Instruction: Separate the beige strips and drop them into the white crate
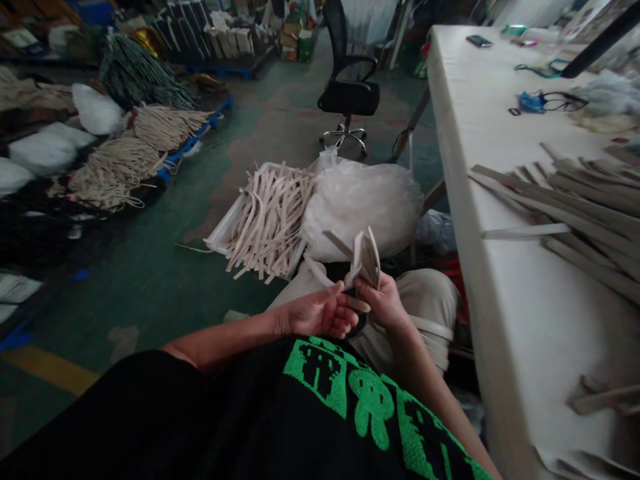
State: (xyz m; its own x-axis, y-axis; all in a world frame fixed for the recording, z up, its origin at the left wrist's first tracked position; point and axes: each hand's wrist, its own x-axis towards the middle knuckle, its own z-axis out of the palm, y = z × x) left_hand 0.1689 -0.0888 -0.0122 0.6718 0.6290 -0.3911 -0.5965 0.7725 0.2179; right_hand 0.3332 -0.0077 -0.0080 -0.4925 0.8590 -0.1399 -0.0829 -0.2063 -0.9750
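Over my lap, my right hand (383, 303) is closed round a small bundle of beige flat strips (365, 259) that stand up from my fist. My left hand (320, 313) sits just to its left, fingers curled and thumb pinching one strip (320, 275) that slants away up-left. The two hands almost touch. More loose strips lie across my thigh (430, 327).
A white tray (223, 233) heaped with beige strips and a full clear plastic bag (365, 200) lie on the green floor ahead. A white table (505, 200) at right carries a pile of long strips (575, 200). A black office chair (350, 93) stands beyond. Bundles of cord lie at left.
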